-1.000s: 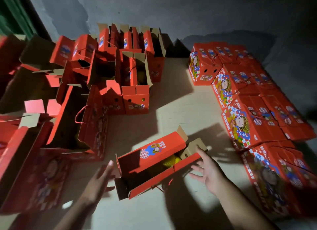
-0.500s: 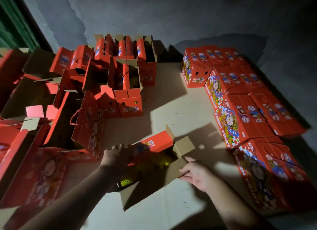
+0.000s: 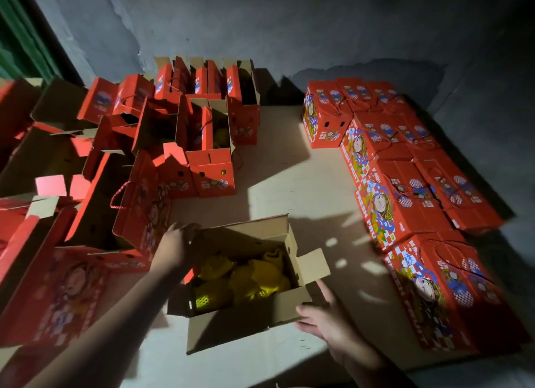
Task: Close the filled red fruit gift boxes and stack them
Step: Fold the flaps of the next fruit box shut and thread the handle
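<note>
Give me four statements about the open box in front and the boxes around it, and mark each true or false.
1. The open box holds yellow fruit. True.
2. The right hand rests on a closed box. False: it grips the open box's near flap.
3. The closed boxes lie to the right. True.
4. The left hand hangs free. False: it is at the open box's left flap.

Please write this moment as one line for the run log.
stage: closing | open box: flaps up, yellow fruit inside | left hand: holds far-left flap | right hand: grips near flap | closed boxes: at right
</note>
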